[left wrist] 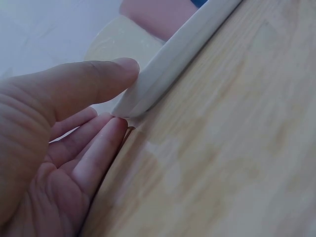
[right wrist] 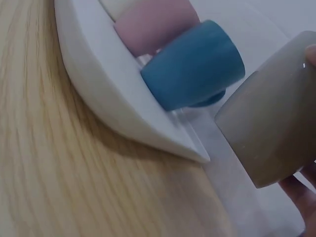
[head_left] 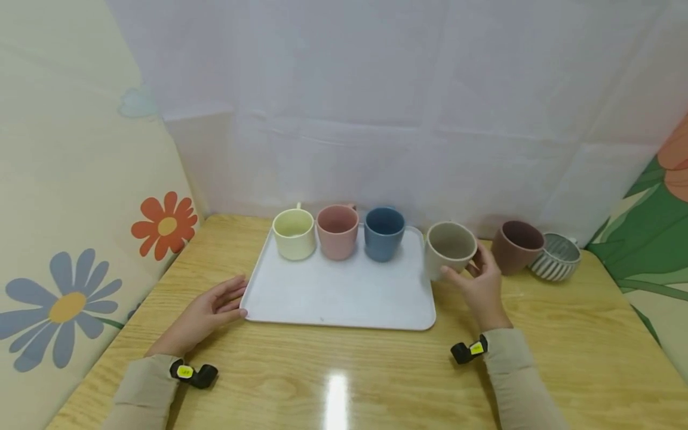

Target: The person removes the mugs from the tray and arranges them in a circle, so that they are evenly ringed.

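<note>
My right hand grips a grey-beige cup, thumb on its near side and fingers around its right side. The cup is held close over the right edge of a white tray, tilted in the right wrist view. At the tray's front left corner, my left hand touches the edge with extended fingers, its thumb by the rim. Along the back of the tray stand a pale yellow mug, a pink mug and a blue mug.
Right of the held cup, a dark brown cup stands on the wooden table. A grey ribbed cup is beside it. White cloth hangs behind the table, with flower-patterned panels at both sides.
</note>
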{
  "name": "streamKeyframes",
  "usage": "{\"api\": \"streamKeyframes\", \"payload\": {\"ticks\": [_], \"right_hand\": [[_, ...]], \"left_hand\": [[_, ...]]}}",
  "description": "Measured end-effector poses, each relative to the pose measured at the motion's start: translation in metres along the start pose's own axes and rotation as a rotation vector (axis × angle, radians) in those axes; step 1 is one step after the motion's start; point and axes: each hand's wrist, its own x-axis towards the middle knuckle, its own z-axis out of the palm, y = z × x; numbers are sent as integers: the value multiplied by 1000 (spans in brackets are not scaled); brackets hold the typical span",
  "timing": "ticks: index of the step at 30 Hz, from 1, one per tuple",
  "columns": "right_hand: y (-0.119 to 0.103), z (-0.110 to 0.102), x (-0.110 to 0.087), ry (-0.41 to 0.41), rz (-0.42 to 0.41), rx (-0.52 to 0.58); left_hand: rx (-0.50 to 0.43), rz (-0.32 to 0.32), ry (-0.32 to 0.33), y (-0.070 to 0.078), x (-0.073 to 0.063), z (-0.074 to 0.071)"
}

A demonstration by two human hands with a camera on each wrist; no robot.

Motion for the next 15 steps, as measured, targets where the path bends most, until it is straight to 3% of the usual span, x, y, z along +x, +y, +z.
{"api": "streamKeyframes", "payload": {"ticks": [8,15], "right_hand": [[11,-12,3,50,101,-2],[17,-18,5,66,137,-23]], "left_hand": [[9,-8,3,-3,2,1],[32,-36,8,-3,1,-1]]}}
